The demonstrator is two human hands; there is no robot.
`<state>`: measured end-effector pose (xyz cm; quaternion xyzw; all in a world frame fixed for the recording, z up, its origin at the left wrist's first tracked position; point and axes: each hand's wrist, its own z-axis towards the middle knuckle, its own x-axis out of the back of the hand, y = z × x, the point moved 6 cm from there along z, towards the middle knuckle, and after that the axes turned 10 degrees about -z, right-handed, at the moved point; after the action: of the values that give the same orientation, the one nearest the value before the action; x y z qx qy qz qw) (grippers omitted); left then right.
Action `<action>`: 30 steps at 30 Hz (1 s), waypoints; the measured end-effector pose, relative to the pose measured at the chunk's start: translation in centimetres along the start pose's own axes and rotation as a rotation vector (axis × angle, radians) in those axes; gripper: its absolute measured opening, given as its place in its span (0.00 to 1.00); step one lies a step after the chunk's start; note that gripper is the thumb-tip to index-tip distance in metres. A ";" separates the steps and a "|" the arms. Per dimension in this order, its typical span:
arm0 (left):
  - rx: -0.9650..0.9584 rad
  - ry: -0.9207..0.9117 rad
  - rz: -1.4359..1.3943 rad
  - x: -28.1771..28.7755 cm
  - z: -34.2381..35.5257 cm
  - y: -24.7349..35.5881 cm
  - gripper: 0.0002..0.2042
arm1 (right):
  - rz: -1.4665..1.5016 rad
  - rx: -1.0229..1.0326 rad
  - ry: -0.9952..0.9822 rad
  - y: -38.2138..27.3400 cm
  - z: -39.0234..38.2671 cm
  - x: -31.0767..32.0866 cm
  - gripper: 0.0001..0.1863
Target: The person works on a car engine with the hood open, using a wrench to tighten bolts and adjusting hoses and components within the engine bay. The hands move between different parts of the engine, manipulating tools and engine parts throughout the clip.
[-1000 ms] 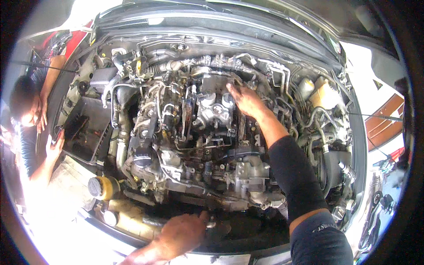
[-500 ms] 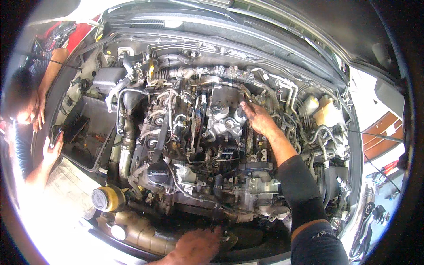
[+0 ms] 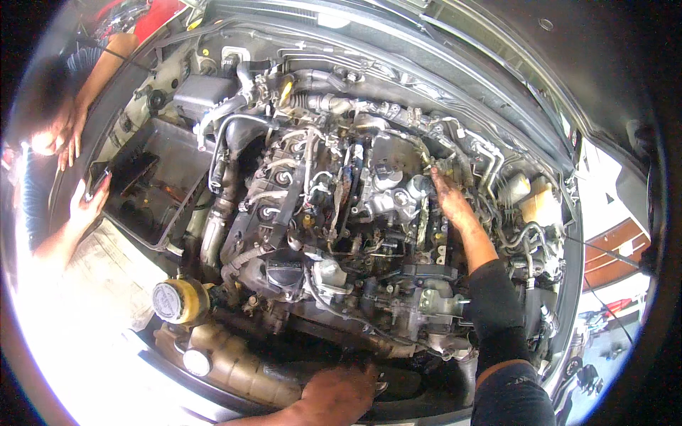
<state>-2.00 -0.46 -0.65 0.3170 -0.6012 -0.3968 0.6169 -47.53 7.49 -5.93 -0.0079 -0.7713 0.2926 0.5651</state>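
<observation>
In the open engine bay, my right hand (image 3: 457,207) reaches up from the lower right with its fingers stretched out. It lies just right of a silver metal housing (image 3: 395,201) with round caps on top of the engine (image 3: 334,213); I cannot tell whether it touches the metal. My left hand (image 3: 339,392) is low at the front of the bay, by the dark front panel (image 3: 401,384). A small metal piece (image 3: 381,384) shows beside its fingertips. Those fingers point right, bent down and mostly hidden, so I cannot see whether they hold anything.
A co-worker's hand (image 3: 89,202) holds a dark flat object (image 3: 97,183) at the left edge. Near it stands an opened black box (image 3: 160,188). Toward the front left are a yellow reservoir (image 3: 181,301) and a tan plastic tank (image 3: 238,366). The raised hood (image 3: 568,64) hangs overhead.
The whole view has shifted, so the engine appears farther right. My right hand has drawn slightly rightward from the round caps. My left hand stays at the front panel.
</observation>
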 end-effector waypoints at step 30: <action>-0.010 -0.166 0.359 -0.9 0.3 0.4 0.13 | 0.291 0.130 0.134 -1.1 3.0 2.6 0.32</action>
<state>-2.25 0.54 -0.75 0.1678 -0.6949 -0.3080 0.6278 -50.81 6.17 -3.76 -0.1024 -0.7020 0.4197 0.5661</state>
